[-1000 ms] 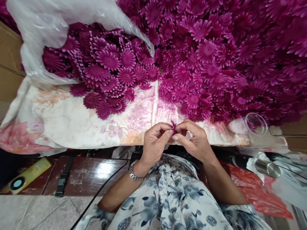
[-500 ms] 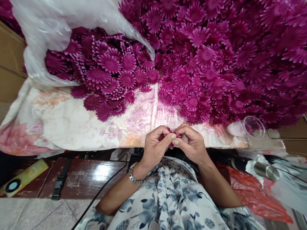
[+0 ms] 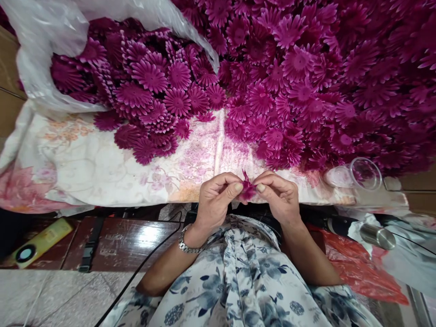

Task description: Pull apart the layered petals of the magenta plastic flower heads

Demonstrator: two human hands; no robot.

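Between my two hands, a magenta artificial flower [image 3: 248, 190] is pinched at opposite sides, just over the table's near edge. My left hand [image 3: 218, 197], with a metal watch on its wrist, grips the petals on the left between thumb and forefinger. On the other side my right hand [image 3: 279, 195] pinches them with thumb and forefinger. The petals stick up and down between the fingertips and look bunched. Beyond the hands lies a big heap of magenta flower heads [image 3: 296, 104]. To its left, stacked flower heads [image 3: 150, 91] spill from a clear plastic bag [image 3: 51, 41].
A floral tablecloth [image 3: 102, 172] covers the table. At the right edge stand clear plastic cups [image 3: 366, 175]. Below left, a yellow device [image 3: 44, 243] and a black buckle strap [image 3: 91, 245] lie on a dark wooden bench. A metal cylinder [image 3: 378, 236] and a red plastic bag [image 3: 361, 263] are at lower right.
My hands have moved slightly apart, and more of the flower shows between them, its petals spread up and down. The whole view has shifted a little.
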